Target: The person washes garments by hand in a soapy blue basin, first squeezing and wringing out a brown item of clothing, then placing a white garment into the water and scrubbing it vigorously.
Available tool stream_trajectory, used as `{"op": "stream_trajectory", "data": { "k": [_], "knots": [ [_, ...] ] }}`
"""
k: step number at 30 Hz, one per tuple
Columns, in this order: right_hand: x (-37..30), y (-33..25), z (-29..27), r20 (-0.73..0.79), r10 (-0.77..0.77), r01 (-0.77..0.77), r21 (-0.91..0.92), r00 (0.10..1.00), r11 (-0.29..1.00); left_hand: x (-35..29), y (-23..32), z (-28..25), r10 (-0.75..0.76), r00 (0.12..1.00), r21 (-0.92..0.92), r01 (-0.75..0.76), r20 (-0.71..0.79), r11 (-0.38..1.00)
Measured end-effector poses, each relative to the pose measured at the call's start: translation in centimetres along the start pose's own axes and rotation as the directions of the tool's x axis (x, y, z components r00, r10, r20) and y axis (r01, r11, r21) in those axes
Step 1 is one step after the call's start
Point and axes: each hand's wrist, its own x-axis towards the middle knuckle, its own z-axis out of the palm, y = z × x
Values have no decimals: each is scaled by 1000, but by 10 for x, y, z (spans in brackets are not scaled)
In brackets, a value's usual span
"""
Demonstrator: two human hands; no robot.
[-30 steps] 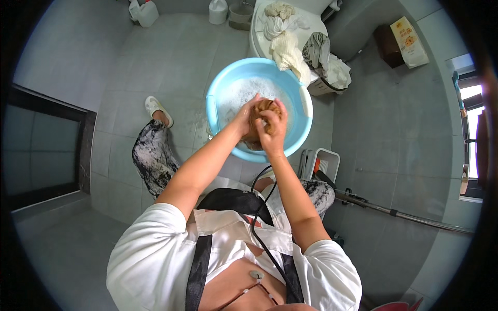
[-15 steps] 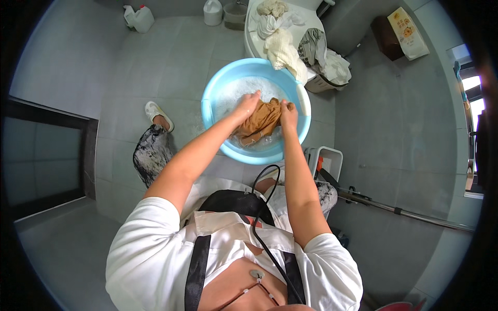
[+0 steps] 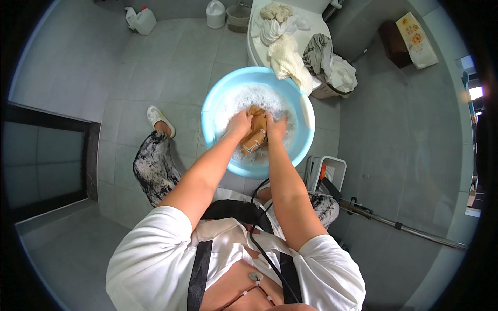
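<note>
A light blue plastic basin (image 3: pixel 208 111) of foamy water (image 3: pixel 254 94) stands on the floor in front of me. In it lies a wet brown garment (image 3: pixel 254 133) with a pale and blue printed mark, partly under the suds. My left hand (image 3: pixel 240 124) grips its left side with the fingers curled into the cloth. Opposite, my right hand (image 3: pixel 276 128) is closed on the right side, its fingertips partly hidden in fabric and water. The cloth is bunched between both hands.
Beyond the basin is a white toilet (image 3: pixel 258 46) with cream cloths (image 3: pixel 286 56) draped over it, touching the basin rim. A full waste bin (image 3: pixel 327 90) stands beside it. A mop bucket (image 3: pixel 332 168) with a metal pole (image 3: pixel 415 234) sits at right. White jugs (image 3: pixel 215 14) line the back wall.
Both hands have lowered the brown garment into the foamy water and come closer together. A printed mark now shows on the cloth. The whole view has shifted slightly.
</note>
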Motion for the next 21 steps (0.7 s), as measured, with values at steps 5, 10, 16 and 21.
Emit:
{"op": "stream_trajectory", "data": {
  "k": [5,10,16,21],
  "knots": [
    [48,54,39,440,-241,410,-342,865,845,27,-19,18,16,996,-22,-15,89,1000],
    [54,6,6,477,185,-49,-283,859,958,22,-10,12,58,998,-34,-57,19,998],
    [13,-25,-18,232,-33,-190,861,972,473,5,10,-23,40,885,-880,455,464,140],
    [-31,-35,-26,-121,-388,373,630,914,681,-8,19,-26,119,842,-849,515,527,114]
  ]
}}
